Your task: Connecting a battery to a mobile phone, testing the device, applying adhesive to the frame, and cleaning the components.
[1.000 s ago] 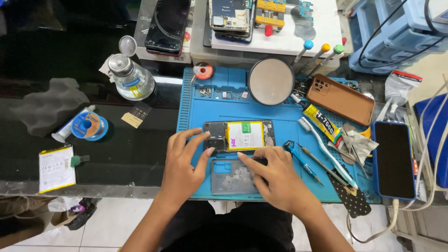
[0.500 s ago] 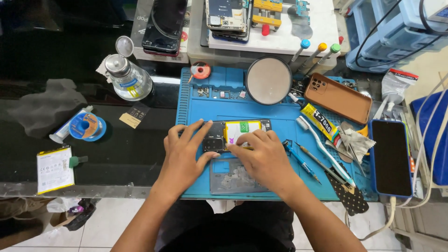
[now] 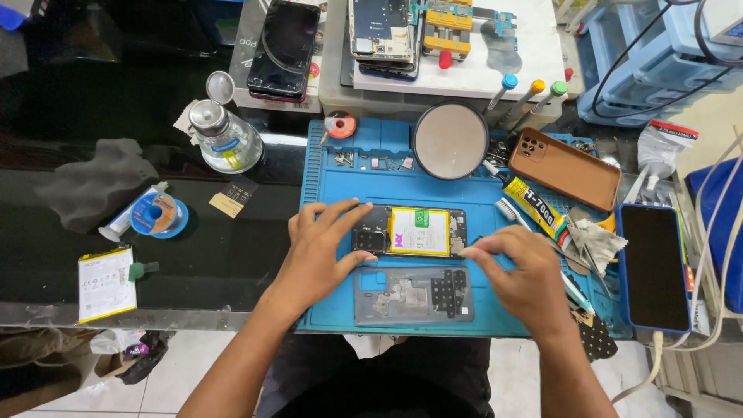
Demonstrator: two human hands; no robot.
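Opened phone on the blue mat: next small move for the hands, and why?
Probably pinch in at the lower right corner of the opened phone with the right hand while the left hand pins the frame. The left fingers rest on the phone's camera end, and the right fingertips sit bunched right at that corner. The grey back cover already lies apart, just below, on the blue mat.

Left hand [image 3: 321,251]: bare, no glove, no ring or watch visible. Left forearm bare to frame bottom, no sleeve in view. Right hand [image 3: 522,271]: bare, no glove, no ring visible. Right forearm bare, no sleeve, no wristband. Below blue mat [image 3: 325,166], between forearms: dark, near-black clothing across lap; cut and fabric cannot be told.
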